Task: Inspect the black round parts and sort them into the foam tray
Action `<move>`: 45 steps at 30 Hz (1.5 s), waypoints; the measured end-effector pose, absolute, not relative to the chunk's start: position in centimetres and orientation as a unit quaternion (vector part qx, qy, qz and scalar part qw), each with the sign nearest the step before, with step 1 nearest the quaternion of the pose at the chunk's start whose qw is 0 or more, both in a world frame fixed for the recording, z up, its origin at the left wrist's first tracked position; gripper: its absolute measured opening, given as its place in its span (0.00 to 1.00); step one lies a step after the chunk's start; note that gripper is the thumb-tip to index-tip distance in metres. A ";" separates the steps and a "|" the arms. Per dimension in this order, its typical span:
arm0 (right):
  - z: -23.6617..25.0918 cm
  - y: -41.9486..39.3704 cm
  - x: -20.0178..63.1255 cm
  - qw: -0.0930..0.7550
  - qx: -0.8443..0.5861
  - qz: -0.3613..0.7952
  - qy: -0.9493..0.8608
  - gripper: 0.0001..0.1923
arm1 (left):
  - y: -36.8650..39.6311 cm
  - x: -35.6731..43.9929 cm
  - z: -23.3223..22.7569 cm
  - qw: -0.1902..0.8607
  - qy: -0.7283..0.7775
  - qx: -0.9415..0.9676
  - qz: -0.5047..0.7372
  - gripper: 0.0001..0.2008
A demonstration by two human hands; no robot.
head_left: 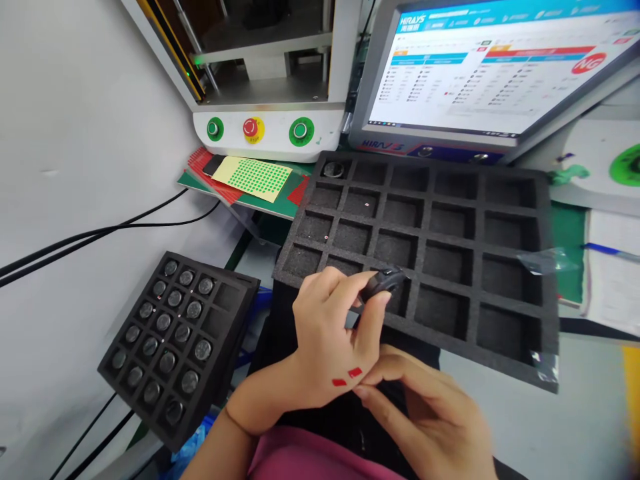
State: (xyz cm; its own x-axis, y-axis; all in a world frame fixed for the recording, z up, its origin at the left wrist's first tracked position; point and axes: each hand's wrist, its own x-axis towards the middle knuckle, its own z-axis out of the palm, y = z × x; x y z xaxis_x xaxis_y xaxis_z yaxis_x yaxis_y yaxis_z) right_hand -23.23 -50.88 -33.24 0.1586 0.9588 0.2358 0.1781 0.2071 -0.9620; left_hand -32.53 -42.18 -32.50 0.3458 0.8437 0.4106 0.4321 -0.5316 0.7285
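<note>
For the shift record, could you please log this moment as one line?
left hand: pinching small black part over foam tray | right hand: fingertips at red stickers on left hand | monitor: NG

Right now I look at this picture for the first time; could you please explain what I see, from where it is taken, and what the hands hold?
The picture comes from a camera on a person's head, looking down at their own hands. The left hand pinches a small round black part over a large black foam tray with square pockets, nearly all vacant. The right hand touches the left, which bears two small red stickers. A smaller black foam tray at left holds many round parts. Behind stand a white machine with green and red buttons and a tilted monitor marked NG.
</note>
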 end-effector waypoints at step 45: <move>-34.5 -51.8 -17.3 0.703 -0.520 0.394 -0.283 0.06 | -43.9 -28.0 -34.0 0.781 0.346 0.440 0.278 0.20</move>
State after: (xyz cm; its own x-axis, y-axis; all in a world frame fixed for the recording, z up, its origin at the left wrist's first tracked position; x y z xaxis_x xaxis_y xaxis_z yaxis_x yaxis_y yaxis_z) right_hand -17.26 -51.83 -34.52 0.5292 0.8484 -0.0113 -0.2589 0.1488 -0.9544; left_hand -28.04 -43.87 -34.03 0.6060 0.7380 -0.2969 -0.1287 0.4592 0.8789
